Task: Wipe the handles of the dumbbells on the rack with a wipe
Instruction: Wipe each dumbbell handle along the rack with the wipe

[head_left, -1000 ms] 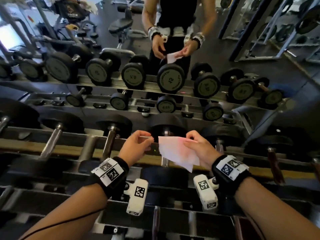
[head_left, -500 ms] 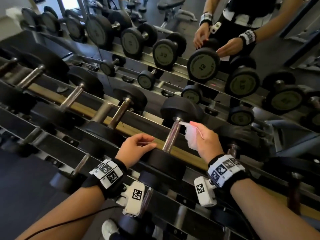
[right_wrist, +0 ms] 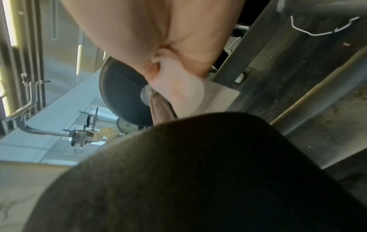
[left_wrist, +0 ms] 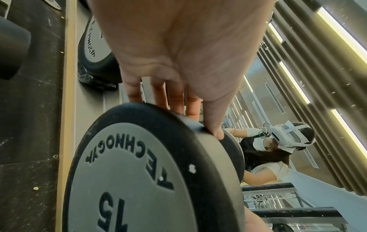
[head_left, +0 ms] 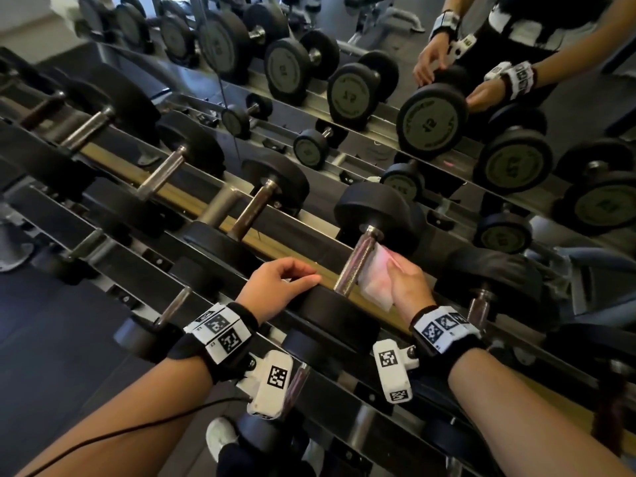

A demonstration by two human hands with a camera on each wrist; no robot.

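On the top row of the rack, right in front of me, sits the dumbbell I'm on — my right hand pinches the wipe and presses it against the right side of the metal handle. My left hand has its grip draped over the near weight head marked 15, fingers curled on the rim. More dumbbells line the rack off to the left.
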